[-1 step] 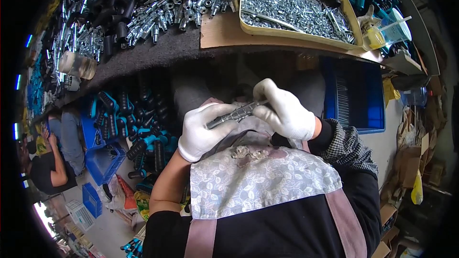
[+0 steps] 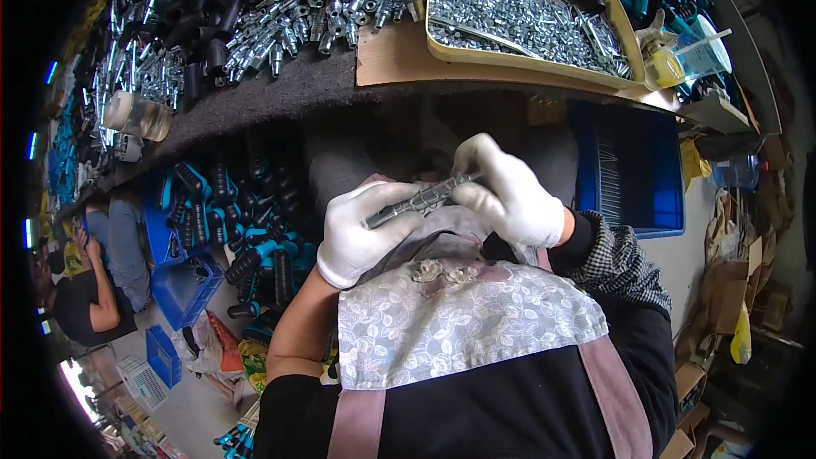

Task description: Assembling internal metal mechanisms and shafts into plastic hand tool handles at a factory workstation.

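Observation:
Both of my hands wear white gloves and meet over my lap, above the flowered apron [image 2: 472, 323]. My left hand [image 2: 361, 229] is closed round the lower left end of a dark grey rod-like part with silvery lines along it [image 2: 425, 200]. This part slants up to the right. My right hand [image 2: 510, 204] pinches its upper right end between thumb and forefinger. The exact kind of part cannot be made out, and the gloves hide both ends.
Ahead is a bench with piles of metal fittings [image 2: 289, 21] and a yellowish tray [image 2: 535, 59] of small metal parts. A clear jar [image 2: 136, 116] lies at its left edge. Blue crates [image 2: 671, 174] stand below, black-and-teal tools [image 2: 255, 263] at left. Another person [image 2: 89, 297] works far left.
My right hand has shifted slightly, and its fingers sit a little differently at the end of the part. My left hand keeps its hold.

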### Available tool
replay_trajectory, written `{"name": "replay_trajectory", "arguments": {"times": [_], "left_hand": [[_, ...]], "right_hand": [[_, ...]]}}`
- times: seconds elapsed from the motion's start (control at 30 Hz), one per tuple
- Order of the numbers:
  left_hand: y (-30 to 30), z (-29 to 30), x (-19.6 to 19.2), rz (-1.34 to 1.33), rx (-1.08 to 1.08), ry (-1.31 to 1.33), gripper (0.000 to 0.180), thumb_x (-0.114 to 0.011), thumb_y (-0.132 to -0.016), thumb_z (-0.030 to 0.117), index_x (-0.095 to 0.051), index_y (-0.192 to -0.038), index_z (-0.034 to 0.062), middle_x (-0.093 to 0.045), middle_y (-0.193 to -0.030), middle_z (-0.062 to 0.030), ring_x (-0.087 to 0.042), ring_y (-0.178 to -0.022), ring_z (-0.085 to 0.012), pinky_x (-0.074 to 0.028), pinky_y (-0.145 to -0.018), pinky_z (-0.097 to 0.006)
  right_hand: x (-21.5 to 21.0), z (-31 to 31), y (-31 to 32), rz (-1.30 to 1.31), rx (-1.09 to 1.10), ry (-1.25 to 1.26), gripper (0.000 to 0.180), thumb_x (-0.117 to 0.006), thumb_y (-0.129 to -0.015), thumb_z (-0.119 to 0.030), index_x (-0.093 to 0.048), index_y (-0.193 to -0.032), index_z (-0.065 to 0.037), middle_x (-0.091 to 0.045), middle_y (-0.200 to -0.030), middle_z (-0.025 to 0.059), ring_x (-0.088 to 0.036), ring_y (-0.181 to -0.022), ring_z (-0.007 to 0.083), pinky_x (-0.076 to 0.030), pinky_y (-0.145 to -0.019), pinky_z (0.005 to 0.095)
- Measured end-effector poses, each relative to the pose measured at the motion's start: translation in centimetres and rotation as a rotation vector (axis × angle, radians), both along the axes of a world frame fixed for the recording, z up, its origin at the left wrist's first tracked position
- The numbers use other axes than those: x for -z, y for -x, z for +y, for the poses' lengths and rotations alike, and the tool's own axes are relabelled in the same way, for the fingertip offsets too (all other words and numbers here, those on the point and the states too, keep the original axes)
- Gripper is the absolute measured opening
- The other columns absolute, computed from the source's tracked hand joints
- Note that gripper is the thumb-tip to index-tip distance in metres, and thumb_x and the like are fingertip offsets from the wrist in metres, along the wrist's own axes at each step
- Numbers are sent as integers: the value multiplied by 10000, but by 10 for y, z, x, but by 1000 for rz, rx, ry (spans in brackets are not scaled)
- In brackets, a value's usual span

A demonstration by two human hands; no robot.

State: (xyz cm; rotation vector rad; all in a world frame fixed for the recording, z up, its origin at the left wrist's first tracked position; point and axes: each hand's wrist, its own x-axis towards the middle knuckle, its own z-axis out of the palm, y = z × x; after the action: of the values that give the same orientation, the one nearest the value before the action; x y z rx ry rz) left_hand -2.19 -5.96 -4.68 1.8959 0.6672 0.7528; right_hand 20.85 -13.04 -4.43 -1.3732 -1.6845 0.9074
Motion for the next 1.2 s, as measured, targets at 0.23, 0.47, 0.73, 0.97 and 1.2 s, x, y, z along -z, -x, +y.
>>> {"name": "replay_trajectory", "arguments": {"times": [0.23, 0.47, 0.73, 0.97, 1.2], "left_hand": [[0, 1, 1, -2, -128, -76, 273, -781, -754, 17, -706, -1009, -47, -705, -862, -164, -713, -759, -240, -544, -681, -308], [1, 3, 4, 26, -134, -187, 285, -806, -748, 33, -698, -1004, -30, -700, -855, -166, -715, -728, -264, -553, -635, -311], [0, 15, 10, 35, -105, -381, 307, -820, -721, 44, -699, -1000, 6, -704, -860, -147, -714, -706, -287, -561, -618, -334], [1, 26, 16, 77, -47, -432, 278, -789, -728, 34, -702, -991, 16, -703, -882, -153, -698, -731, -328, -559, -648, -370], [-3, 32, 5, 58, -43, -500, 284, -797, -692, -6, -685, -952, 19, -691, -837, -136, -685, -697, -308, -549, -618, -359]], "right_hand": [[2, -9, -10, 292, 40, -8, 283, -636, -879, -85, -633, -1134, 35, -632, -1110, 125, -620, -1020, 222, -486, -913, 326], [12, -14, 5, 429, 97, 207, 376, -620, -907, -74, -601, -1257, 62, -650, -1157, 151, -638, -1073, 234, -494, -958, 322], [-2, -5, 3, 586, 153, 481, 385, -595, -966, -82, -560, -1298, 111, -679, -1179, 172, -651, -1077, 196, -503, -963, 307], [-28, 8, -10, 483, 73, 610, 393, -591, -962, -155, -600, -1274, 85, -714, -1054, 132, -649, -928, 149, -524, -859, 294], [-35, 28, -30, 630, -120, 843, 454, -559, -1024, -238, -543, -1354, 73, -699, -1139, 134, -683, -974, 169, -546, -874, 300]]}}
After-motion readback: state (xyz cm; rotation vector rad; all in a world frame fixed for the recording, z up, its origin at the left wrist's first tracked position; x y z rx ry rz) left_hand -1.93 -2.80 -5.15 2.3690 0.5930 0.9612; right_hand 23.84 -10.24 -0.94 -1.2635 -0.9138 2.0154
